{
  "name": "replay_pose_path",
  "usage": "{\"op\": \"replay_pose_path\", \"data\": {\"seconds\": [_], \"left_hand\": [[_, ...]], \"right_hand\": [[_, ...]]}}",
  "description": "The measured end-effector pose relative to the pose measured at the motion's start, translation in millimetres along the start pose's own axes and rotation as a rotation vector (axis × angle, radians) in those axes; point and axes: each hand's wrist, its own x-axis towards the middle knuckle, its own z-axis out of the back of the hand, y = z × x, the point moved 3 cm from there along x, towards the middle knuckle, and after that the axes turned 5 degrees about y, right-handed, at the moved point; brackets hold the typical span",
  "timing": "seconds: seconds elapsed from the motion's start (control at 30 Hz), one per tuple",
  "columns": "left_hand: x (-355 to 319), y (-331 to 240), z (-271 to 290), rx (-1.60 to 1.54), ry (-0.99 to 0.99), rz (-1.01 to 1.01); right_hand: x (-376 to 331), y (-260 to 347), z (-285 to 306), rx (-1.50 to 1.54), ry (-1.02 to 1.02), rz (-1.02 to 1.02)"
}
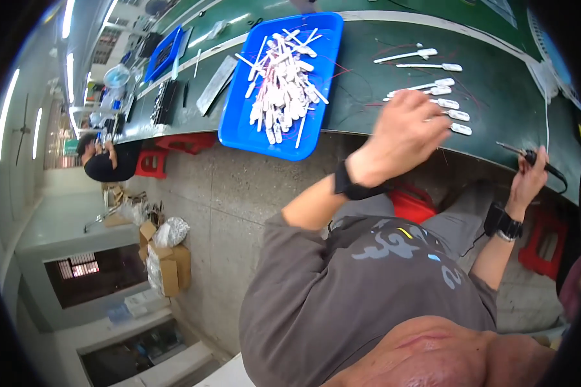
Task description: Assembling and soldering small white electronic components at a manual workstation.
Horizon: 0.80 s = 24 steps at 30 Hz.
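On the green table (361, 77), the blue tray (297, 153) holds a heap of white stick-like pieces (281, 90), jumbled together with thin red wires trailing over its edge. To the right of the tray lies a loose row of the same white pieces (452, 67), their wider ends pointing away from it. The left hand (410, 132) is over the nearer part of that row, its fingers curled close together; they hide their own tips, so I cannot tell whether they pinch a piece. Farther right of the tray, beyond the row, the right hand (529, 180) is closed around a soldering iron (530, 157), whose metal tip points back toward the tray. Just left of the tray lies a flat grey bar (216, 85).
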Motion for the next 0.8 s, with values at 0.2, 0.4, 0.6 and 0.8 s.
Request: {"op": "replay_pose_path", "data": {"seconds": [0.2,0.4,0.6,0.8], "left_hand": [[-52.6,163.5,156.0,0.391,0.215,0.687],[-112.3,273.7,182.8,0.606,0.299,0.783],[-104.7,293.1,164.5,0.418,0.532,0.736],[-103.4,279.3,151.9,0.538,0.57,0.478]], "right_hand": [[6.5,4.4,7.1,-0.01,0.011,0.003],[16.5,-7.0,15.5,0.01,0.076,0.014],[14.8,-4.7,17.8,0.012,0.108,0.015],[13.7,-1.8,14.6,0.004,0.123,0.02]]}}
